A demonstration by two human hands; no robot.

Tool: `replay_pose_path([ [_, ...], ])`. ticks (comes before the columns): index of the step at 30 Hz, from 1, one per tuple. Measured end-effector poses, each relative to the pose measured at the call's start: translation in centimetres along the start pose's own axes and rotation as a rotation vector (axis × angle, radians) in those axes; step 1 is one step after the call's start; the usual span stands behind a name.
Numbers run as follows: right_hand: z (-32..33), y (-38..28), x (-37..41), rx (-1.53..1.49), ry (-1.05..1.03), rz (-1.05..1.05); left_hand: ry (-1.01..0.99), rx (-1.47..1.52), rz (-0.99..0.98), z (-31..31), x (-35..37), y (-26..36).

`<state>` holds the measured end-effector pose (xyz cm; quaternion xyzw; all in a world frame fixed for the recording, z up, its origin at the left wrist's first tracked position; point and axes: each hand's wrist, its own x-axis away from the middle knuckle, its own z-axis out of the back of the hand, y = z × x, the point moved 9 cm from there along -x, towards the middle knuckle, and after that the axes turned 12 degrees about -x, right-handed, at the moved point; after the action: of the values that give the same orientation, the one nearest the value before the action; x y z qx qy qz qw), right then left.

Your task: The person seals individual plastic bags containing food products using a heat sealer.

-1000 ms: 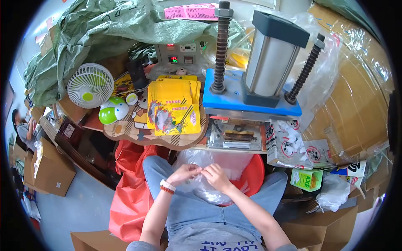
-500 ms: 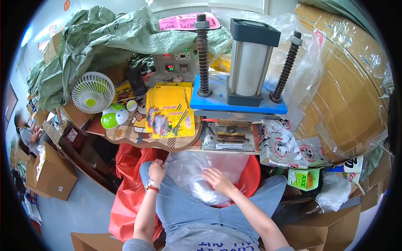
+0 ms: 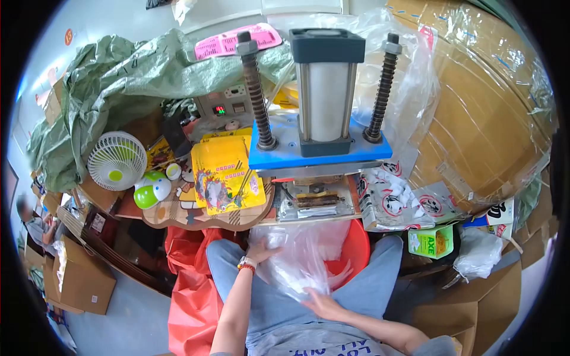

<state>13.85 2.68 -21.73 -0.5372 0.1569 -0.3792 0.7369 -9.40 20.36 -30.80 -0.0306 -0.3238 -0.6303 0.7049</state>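
Observation:
A clear plastic bag [image 3: 294,261] lies across my lap, in front of and partly over a red basin [image 3: 358,252]. My left hand [image 3: 261,251] rests on the bag's upper left side with its fingers stretched out. At the bag's lower right end, my right hand [image 3: 325,305] has its fingers closed on the plastic. White, shiny material shows through the film, but I cannot make out what it is. Above the basin stands a press with a blue plate [image 3: 320,147] and a grey cylinder [image 3: 325,95].
Yellow printed pouches [image 3: 228,178] lie on the scalloped board [image 3: 160,221], beside a small white fan [image 3: 117,161]. A red bag [image 3: 193,308] hangs left of my leg. To the right are a cut green AXE container [image 3: 430,242] and large cardboard [image 3: 487,113]. Another person [image 3: 37,222] sits far left.
My left hand has moved right, from the bag's left edge onto the bag, and its fingers have opened. My right hand has moved down and closed on the bag's lower end. The view has shifted.

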Motion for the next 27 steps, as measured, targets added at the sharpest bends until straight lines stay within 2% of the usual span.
replay_pose_path([
  [1,1.7,2.0,1.4,-0.146,0.212,-0.167,0.02,-0.103,0.022,-0.3,-0.4,-0.1],
  [3,0.0,4.0,0.9,-0.214,0.118,-0.232,-0.064,-0.104,0.149,-0.4,-0.3,0.7],
  [5,-3.5,1.2,-1.5,-0.093,-0.183,-0.096,0.022,-0.163,0.19,-0.2,-1.3,1.5],
  [7,-4.0,-1.5,-2.6,-0.118,-0.231,-0.139,0.099,-0.194,0.305,0.0,-1.4,1.0],
  [9,-5.0,-2.5,-3.3,0.089,-0.42,-0.218,0.076,-0.249,0.255,0.2,-2.5,1.4],
  [13,-4.4,1.5,-3.2,0.263,-0.275,-0.165,-0.02,-0.387,0.164,1.0,-5.6,2.5],
  [14,-3.8,2.5,-2.3,0.337,-0.289,-0.188,0.036,-0.396,0.138,0.8,-6.7,1.9],
  [15,-3.1,3.7,-1.5,0.407,-0.3,-0.211,0.092,-0.406,0.112,0.7,-7.9,1.4],
  [17,-1.6,9.7,-0.3,0.468,-0.363,-0.355,0.301,-0.494,-0.092,2.6,-6.8,3.9],
  [18,0.9,9.8,0.4,0.434,-0.379,-0.417,0.063,-0.401,-0.073,2.9,-6.0,4.7],
  [19,2.0,12.9,0.8,0.404,-0.412,-0.517,0.05,-0.406,-0.081,2.0,-6.5,4.4],
  [21,3.7,18.7,0.6,0.468,-0.318,-0.415,0.278,-0.356,-0.049,1.0,-9.2,2.2],
  [22,4.3,23.0,0.4,0.47,-0.315,-0.418,0.294,-0.404,-0.083,-1.5,-13.0,-0.4],
  [23,4.3,27.1,0.2,0.453,-0.37,-0.353,0.296,-0.398,-0.086,-1.4,-12.4,-0.1],
  [24,4.3,28.8,0.2,0.436,-0.423,-0.288,0.345,-0.34,-0.118,-0.5,-11.1,0.9],
  [25,6.2,27.3,0.4,0.441,-0.421,-0.291,0.393,-0.283,-0.15,0.2,-10.1,1.6],
  [26,9.6,25.8,1.7,0.345,-0.438,-0.518,0.368,-0.34,-0.036,-0.4,-9.9,1.0],
  [27,11.6,25.1,3.2,0.242,-0.455,-0.745,0.367,-0.334,-0.035,0.7,-7.8,2.4],
])
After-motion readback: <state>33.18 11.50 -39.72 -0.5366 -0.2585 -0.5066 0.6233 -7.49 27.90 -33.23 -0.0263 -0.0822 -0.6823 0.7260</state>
